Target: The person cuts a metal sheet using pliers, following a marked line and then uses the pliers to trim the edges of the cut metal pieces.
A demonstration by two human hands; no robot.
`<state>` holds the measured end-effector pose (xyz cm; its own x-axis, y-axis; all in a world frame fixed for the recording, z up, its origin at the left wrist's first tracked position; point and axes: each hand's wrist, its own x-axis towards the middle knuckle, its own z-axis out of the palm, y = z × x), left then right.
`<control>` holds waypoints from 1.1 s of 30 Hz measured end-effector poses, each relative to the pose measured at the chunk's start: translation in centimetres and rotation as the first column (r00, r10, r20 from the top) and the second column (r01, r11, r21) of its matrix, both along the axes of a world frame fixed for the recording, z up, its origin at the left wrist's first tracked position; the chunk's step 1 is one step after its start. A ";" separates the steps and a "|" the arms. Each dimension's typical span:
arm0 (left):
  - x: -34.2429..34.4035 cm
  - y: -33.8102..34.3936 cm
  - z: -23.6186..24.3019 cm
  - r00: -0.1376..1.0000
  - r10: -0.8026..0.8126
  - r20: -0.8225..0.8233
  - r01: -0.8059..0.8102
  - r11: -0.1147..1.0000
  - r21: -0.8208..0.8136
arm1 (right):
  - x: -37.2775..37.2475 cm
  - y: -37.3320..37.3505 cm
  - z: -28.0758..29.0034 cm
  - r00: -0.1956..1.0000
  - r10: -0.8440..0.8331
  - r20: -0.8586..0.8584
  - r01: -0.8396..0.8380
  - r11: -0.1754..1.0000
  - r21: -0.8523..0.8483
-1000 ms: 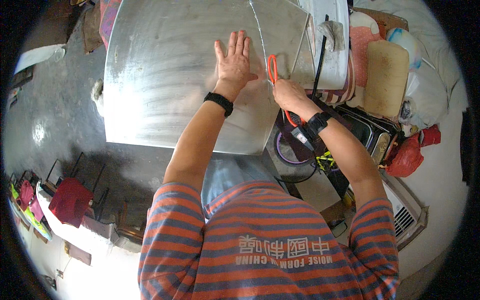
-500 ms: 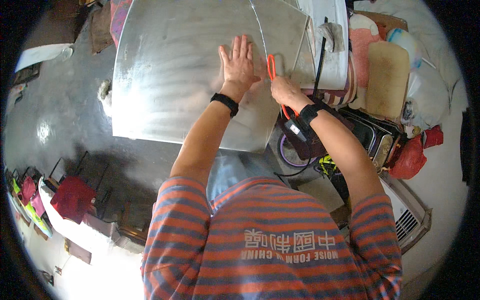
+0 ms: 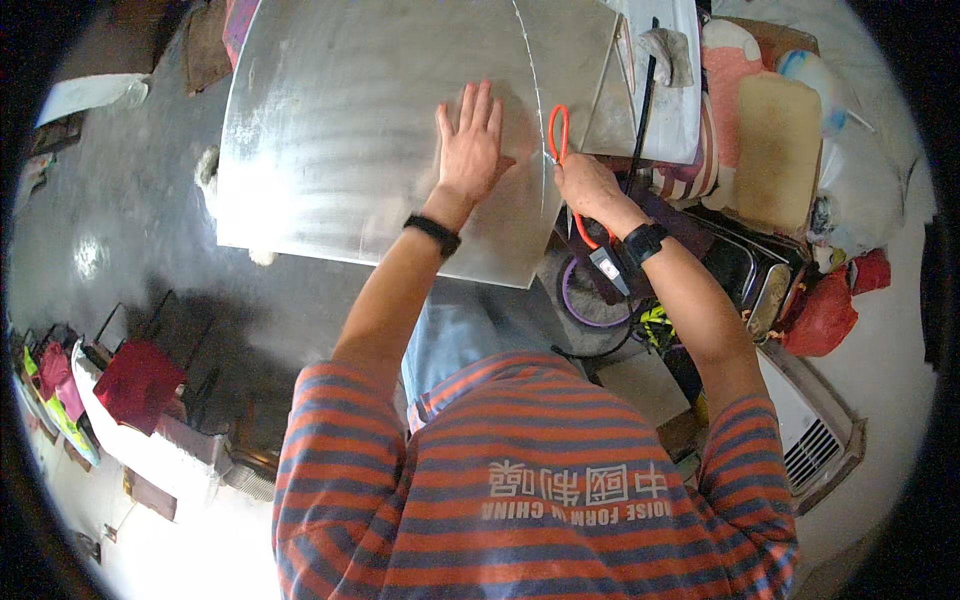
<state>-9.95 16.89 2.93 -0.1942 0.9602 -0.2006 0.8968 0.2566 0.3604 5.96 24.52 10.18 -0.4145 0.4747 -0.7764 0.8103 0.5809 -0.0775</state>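
Note:
A large, dull silver metal sheet (image 3: 330,150) with a jagged bright line down its right part fills the upper middle. My left hand (image 3: 467,150) lies on it left of that line, fingers spread. My right hand (image 3: 590,190), at the sheet's right side beside the line, is closed on a tool with orange looped handles (image 3: 558,125), apparently shears; one loop shows above the hand and another below. The tool's working end is too small or hidden to make out. A black strip (image 3: 650,80) and a grey rag (image 3: 670,50) lie right of the sheet.
At right are cushions (image 3: 775,140), a red bag (image 3: 820,310), a black case (image 3: 720,255) and a white grilled unit (image 3: 800,430). A purple-rimmed wheel (image 3: 580,300) is below the sheet. Red fabric (image 3: 140,385) on furniture is lower left; grey floor (image 3: 110,200) spans the left.
Over the last second the view has shifted slightly. My right hand and the orange tool sit a little further right; my left hand remains spread, slightly lower on the sheet.

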 end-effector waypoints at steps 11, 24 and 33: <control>6.4 -16.6 -1.2 0.750 0.412 0.517 -0.228 0.895 -0.383 | 1.4 -0.5 -2.4 0.987 -0.102 -0.127 0.113 0.990 0.080; 8.7 -21.8 -3.1 -0.022 0.673 0.740 0.051 0.739 -0.671 | 0.7 -0.3 -1.9 0.993 -0.080 -0.085 0.086 0.994 0.073; 9.7 -21.9 -4.4 -0.616 0.672 0.410 0.073 0.567 -0.820 | -0.6 0.8 -2.5 0.998 0.009 0.061 -0.005 0.998 -0.063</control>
<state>-0.25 -5.00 -1.48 0.3470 0.5097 -0.7873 -0.8165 0.5772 0.0138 5.34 25.29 7.67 -0.3681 0.4210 -0.8290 0.8105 0.5822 -0.0643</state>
